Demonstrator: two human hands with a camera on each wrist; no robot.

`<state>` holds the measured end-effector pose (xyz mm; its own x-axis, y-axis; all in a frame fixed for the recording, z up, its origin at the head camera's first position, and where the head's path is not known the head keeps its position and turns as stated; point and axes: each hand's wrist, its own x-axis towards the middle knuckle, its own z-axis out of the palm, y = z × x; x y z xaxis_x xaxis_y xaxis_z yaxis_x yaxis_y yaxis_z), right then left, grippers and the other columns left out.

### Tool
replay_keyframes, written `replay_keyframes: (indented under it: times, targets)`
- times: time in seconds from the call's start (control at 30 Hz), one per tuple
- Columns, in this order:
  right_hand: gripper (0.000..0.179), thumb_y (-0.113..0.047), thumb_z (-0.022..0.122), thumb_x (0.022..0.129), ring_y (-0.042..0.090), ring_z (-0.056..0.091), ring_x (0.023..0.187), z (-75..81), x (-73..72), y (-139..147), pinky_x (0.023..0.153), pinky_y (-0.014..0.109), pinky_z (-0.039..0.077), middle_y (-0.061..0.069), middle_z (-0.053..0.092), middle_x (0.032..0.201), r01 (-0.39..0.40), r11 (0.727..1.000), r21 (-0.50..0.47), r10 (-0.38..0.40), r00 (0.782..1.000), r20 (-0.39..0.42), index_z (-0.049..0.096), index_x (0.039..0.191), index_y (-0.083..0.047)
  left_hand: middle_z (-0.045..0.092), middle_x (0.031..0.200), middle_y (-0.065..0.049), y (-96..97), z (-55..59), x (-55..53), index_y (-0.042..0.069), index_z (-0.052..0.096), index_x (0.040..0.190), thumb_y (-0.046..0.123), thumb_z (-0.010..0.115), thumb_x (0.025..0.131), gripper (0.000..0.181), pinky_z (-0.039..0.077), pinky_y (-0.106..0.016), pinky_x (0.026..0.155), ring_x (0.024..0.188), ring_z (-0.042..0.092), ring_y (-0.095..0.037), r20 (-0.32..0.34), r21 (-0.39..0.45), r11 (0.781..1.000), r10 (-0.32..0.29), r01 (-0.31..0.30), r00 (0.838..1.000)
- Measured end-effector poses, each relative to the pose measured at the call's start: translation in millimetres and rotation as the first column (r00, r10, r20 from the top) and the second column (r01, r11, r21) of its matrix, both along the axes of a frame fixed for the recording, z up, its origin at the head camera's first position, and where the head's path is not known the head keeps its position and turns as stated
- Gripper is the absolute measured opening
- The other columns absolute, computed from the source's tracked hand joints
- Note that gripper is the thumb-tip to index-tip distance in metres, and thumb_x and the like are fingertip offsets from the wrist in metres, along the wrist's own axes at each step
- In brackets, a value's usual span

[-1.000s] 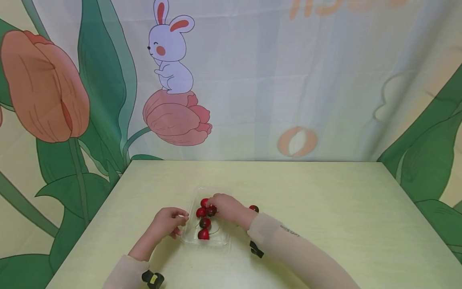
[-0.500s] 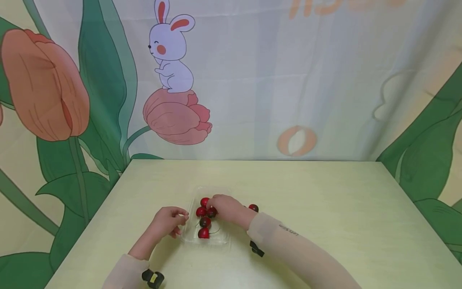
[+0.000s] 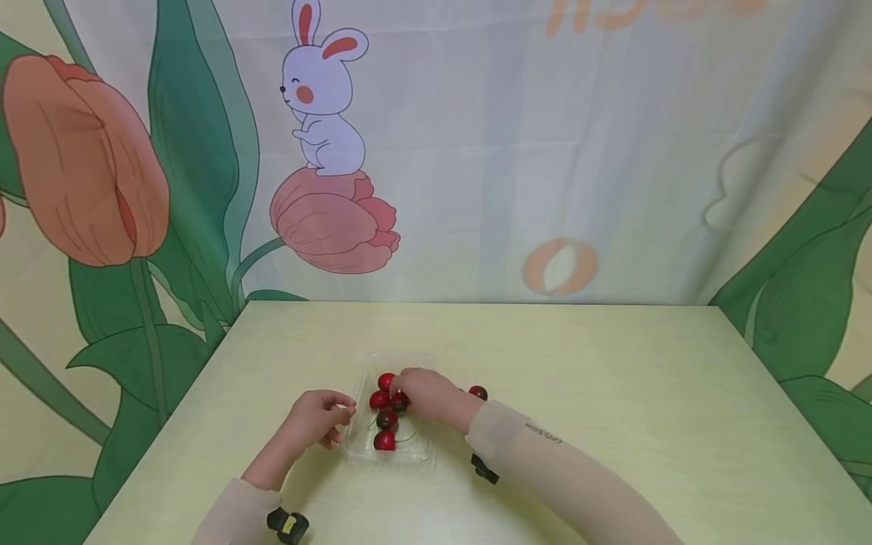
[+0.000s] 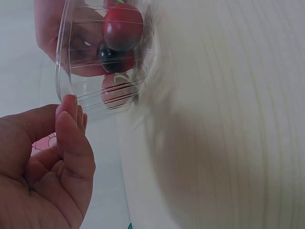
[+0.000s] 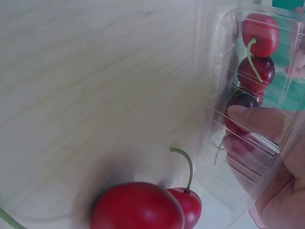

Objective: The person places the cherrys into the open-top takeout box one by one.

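Note:
A clear plastic box (image 3: 417, 457) stands on the table with several red and dark cherries (image 3: 384, 440) in a rough line inside. At its left side, my left hand (image 3: 313, 420) pinches the rim between thumb and fingertips, plain in the left wrist view. My right hand (image 3: 429, 393) reaches down into the box from the right. Its thumb and fingers pinch a dark cherry (image 5: 243, 99) among the others, seen through the clear wall in the right wrist view. A red cherry (image 5: 260, 34) with a curved green stem sits at the near end.
On the table right of the box lie loose cherries (image 3: 478, 392), partly hidden behind the right forearm; the right wrist view shows a large red cherry (image 5: 138, 207) close up. The pale table (image 3: 613, 393) reaches back to a printed curtain (image 3: 463, 151).
Almost nothing differs. Both hands keep their places at the box, and the cherries lie as before; the right hand shifts only very slightly.

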<state>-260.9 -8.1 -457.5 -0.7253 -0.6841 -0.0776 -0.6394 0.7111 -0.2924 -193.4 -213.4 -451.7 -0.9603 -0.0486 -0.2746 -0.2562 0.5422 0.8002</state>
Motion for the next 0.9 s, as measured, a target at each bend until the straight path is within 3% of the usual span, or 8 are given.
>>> replay_keyframes:
  times: [0.47, 0.9]
  targets:
    - [0.023, -0.004, 0.075, 0.090, 0.010, 0.056, 0.083, -0.6, -1.6, -0.4, 0.089, 0.023, 0.054, 0.001, 0.070, 0.101, -0.003, 1.000, 0.004, 0.003, 1.000, 0.004, 0.075, 0.111, -0.013, 0.067, 0.083, -0.008, -2.2, -1.9, -0.5, -0.005, 0.068, 0.111, 0.008, 0.063, 0.097, 0.020, 0.052, -0.024, 0.050, 0.051, 0.056, -0.010, -0.007, 0.003, 1.000, -0.015, 0.015, 1.000]
    - [0.021, -0.006, 0.077, 0.089, 0.010, 0.058, 0.086, 0.5, -2.4, -0.4, 0.090, 0.023, 0.055, 0.001, 0.070, 0.102, -0.023, 1.000, 0.017, 0.023, 1.000, 0.002, 0.076, 0.109, -0.014, 0.068, 0.086, -0.011, 0.0, -0.1, 1.0, -0.007, 0.068, 0.113, 0.007, 0.063, 0.097, 0.022, 0.051, -0.025, 0.049, 0.051, 0.055, -0.011, -0.010, 0.002, 1.000, 0.006, -0.006, 1.000]
